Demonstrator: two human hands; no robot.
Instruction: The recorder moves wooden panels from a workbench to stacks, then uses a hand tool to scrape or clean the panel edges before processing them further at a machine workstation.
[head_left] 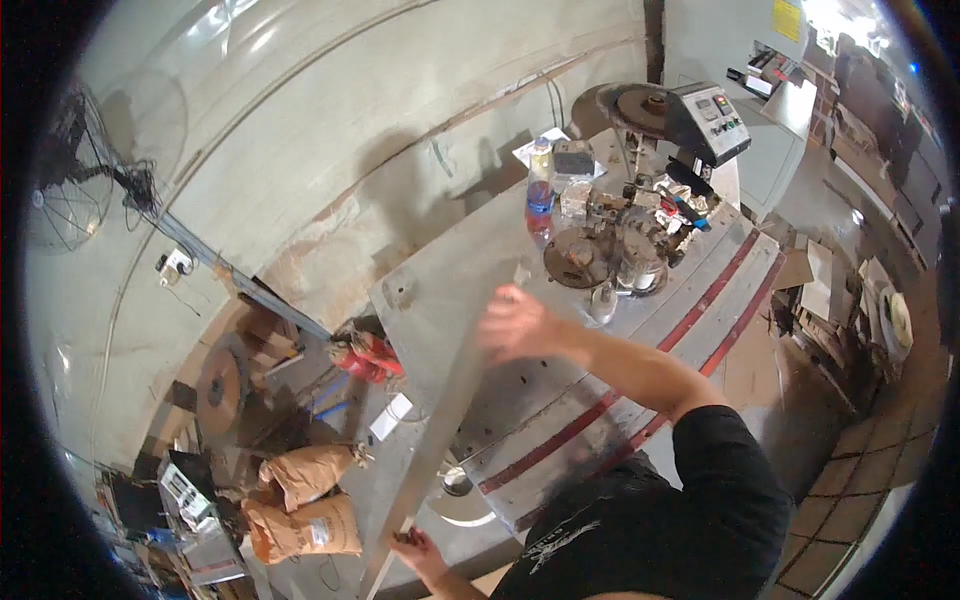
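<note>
A long, flat metal bar (440, 430) slants across the view, from above the grey metal table (420, 300) down past its near left edge. My left hand (418, 552) is closed on the bar near its lower end, with the fingers curled at its edge. Farther up, my right hand (515, 325) grips the bar near its upper end; its fingers are slightly blurred by motion. Beyond the right hand stands a dirty machine (630, 245) with a round disc (580, 257). A clear bottle (540, 190) with a blue label is next to it.
A control box (708, 122) with buttons stands at the far right of the table, whose top has red stripes (720, 285). Brown paper sacks (310, 525) and red objects (365, 355) lie at left. A fan (70, 205) is at the wall. Stacked cardboard (820, 280) lies at right.
</note>
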